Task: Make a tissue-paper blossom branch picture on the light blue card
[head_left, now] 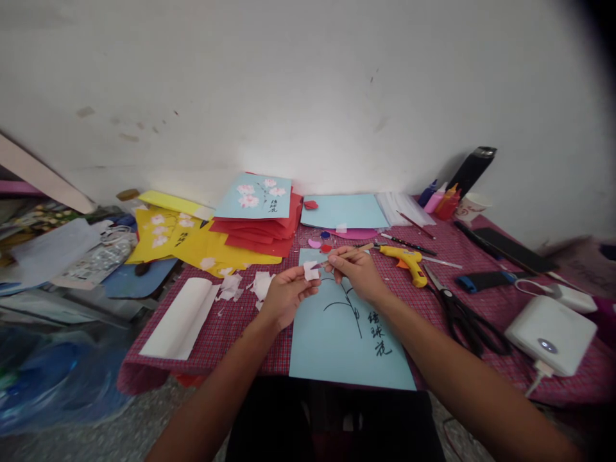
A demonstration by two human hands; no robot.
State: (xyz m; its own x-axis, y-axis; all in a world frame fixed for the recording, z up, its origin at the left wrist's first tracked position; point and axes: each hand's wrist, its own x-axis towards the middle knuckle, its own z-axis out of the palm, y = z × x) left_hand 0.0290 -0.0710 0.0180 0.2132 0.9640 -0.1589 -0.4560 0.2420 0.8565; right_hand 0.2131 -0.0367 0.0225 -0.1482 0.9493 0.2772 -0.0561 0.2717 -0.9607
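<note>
Fingers of the left hand (285,290) pinched a small white paper square (310,271). The right hand (359,272) gripped a slim tan-handled tool (366,247) above pale-blue rectangular paper (327,346).

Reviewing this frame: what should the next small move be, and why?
Probably press the tip of the wooden-handled tool lightly into the small white paper. The left hand holds the paper up and the right hand has the tip close to it; whether they touch is too small to tell.

Scuffed pale wall (192,83), brighter low in the middle, speckled grey floor (154,414), red checked tablecloth (216,337)
</note>
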